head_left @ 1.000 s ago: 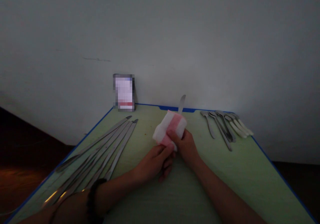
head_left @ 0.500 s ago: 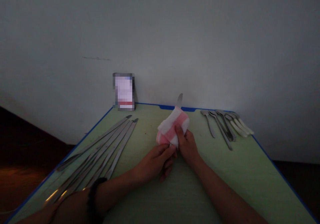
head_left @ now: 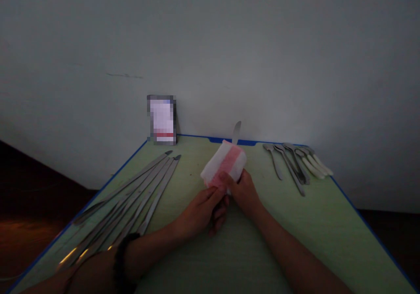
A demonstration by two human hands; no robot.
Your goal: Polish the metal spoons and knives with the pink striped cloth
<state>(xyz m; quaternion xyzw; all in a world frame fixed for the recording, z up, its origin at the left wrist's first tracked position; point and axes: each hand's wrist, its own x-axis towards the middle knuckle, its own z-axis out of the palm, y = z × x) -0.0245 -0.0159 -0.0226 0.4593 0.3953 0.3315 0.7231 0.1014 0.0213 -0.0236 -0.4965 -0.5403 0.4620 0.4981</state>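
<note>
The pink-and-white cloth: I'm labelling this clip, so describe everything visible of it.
The cloth looks soft and folded, white with a broad pink band, held slanted over the table. It covers part of a table knife, whose blade emerges past its far edge; its underside is hidden. The right hand grips it, thumb on top; the left hand is at its near end, its hold unclear.

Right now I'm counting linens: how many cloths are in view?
1: the pink-and-white striped cloth, in the right hand above the table, with the left hand at its near edge and a knife jutting past its far edge. Any beneath the hands would be hidden.
</note>
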